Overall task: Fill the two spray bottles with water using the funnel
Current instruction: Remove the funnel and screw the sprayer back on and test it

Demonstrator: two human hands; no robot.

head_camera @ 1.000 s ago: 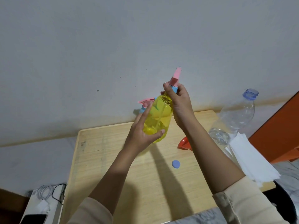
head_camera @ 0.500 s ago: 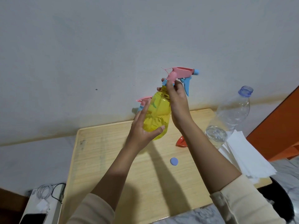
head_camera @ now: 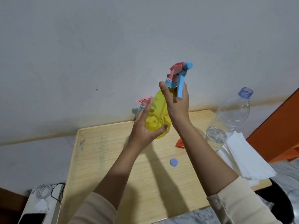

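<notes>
The person holds the yellow spray bottle point(head_camera: 159, 117) up in the air above the desk point(head_camera: 103, 159). The left hand point(head_camera: 145, 128) cups its bottom, grip clamped on it with the thumb hooked round. The right hand point(head_camera: 177, 104) has its grip wrapped round the neck, just under the spray top point(head_camera: 178, 73). I think the top is being twisted off. Next it must come off, then the funnel point(head_camera: 179, 143), lying on the desk, goes in the hole. The other spray bottle point(head_camera: 142, 102) stands behind the left hand.
</notes>
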